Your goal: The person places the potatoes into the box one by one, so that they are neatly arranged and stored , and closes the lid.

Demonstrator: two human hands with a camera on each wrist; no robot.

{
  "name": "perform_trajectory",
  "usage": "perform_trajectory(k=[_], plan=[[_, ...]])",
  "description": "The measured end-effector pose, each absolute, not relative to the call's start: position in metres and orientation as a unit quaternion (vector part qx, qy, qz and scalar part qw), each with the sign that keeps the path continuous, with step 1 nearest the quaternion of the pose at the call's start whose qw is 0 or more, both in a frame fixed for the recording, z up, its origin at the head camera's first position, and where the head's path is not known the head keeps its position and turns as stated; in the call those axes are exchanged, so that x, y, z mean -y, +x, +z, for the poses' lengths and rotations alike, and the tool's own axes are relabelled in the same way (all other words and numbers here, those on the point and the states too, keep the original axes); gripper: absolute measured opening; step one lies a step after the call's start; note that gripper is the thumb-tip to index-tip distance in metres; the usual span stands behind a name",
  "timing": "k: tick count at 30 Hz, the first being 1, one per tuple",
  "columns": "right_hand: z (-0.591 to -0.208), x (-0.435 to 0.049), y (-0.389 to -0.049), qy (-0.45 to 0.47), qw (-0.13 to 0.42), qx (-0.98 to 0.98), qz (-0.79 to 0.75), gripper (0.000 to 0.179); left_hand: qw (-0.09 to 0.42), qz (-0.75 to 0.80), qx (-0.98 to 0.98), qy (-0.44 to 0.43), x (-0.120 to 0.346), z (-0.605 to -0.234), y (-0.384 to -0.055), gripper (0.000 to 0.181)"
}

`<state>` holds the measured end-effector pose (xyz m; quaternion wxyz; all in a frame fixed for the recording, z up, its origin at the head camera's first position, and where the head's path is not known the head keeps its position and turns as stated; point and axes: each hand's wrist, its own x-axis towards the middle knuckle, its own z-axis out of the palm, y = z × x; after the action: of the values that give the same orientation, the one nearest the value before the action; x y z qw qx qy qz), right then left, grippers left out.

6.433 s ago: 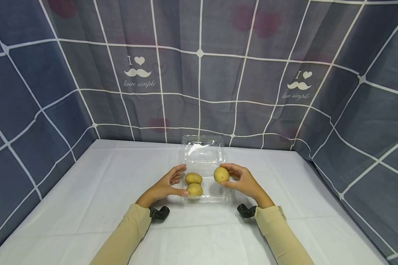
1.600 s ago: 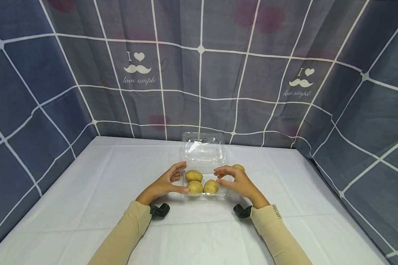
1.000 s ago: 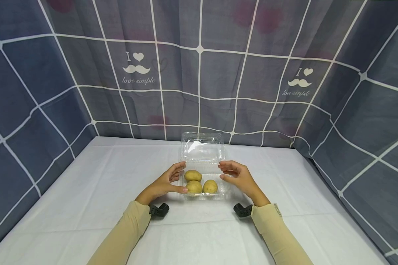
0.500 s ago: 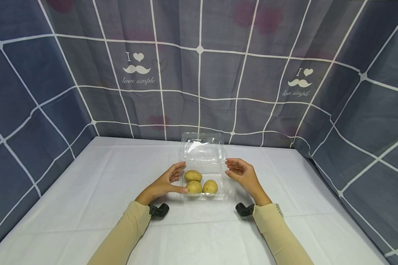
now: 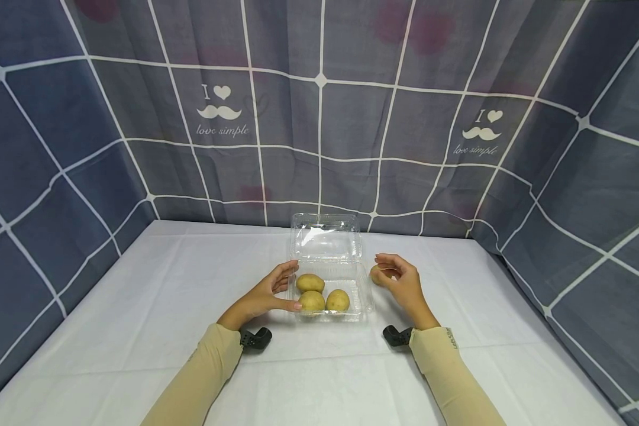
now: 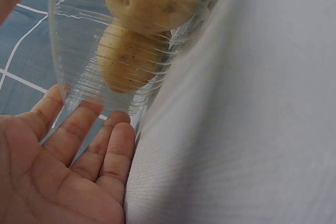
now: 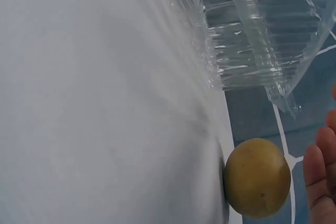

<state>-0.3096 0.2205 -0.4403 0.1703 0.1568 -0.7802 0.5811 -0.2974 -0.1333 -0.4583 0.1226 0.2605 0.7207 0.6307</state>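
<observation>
A clear plastic clamshell box lies with its lid raised at the back. Inside are three potatoes: one at the back left, one at the front left and one at the front right. My left hand spans the box's left side, thumb at the front corner and fingers extended along the wall. Outside the box, on its right, another potato rests on the table. Over it reaches my right hand, partly covering it in the head view; the right wrist view shows its fingers apart from that potato.
A white cloth covers the table. Dark checked curtains with white lines enclose the back and both sides, close behind the raised lid. Each wrist carries a black camera, the left one and the right one.
The potato my right hand held earlier now sits at the box's front right. That hand has since moved right, out of the box, to the potato outside. My left hand has stayed put.
</observation>
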Motion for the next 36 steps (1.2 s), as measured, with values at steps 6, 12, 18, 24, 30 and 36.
perform_trajectory(k=[6, 12, 18, 24, 30, 36], plan=[[-0.444, -0.225, -0.314, 0.144, 0.2, 0.777, 0.58, 0.033, 0.123, 0.632, -0.719, 0.26, 0.133, -0.459, -0.298, 0.111], [-0.446, -0.23, -0.315, 0.103, 0.197, 0.794, 0.566, 0.034, 0.121, 0.629, -0.722, 0.262, 0.133, -0.459, -0.298, 0.111], [-0.448, -0.235, -0.315, 0.071, 0.162, 0.802, 0.57, 0.038, 0.121, 0.628, -0.724, 0.259, 0.133, -0.458, -0.297, 0.111], [-0.45, -0.236, -0.314, 0.05, 0.139, 0.81, 0.568, 0.042, 0.122, 0.63, -0.722, 0.258, 0.133, -0.457, -0.297, 0.11], [-0.452, -0.238, -0.314, 0.034, 0.11, 0.804, 0.583, 0.046, 0.122, 0.629, -0.723, 0.259, 0.133, -0.457, -0.297, 0.111], [-0.455, -0.239, -0.316, 0.025, 0.088, 0.805, 0.586, 0.049, 0.121, 0.628, -0.723, 0.26, 0.133, -0.457, -0.297, 0.11]])
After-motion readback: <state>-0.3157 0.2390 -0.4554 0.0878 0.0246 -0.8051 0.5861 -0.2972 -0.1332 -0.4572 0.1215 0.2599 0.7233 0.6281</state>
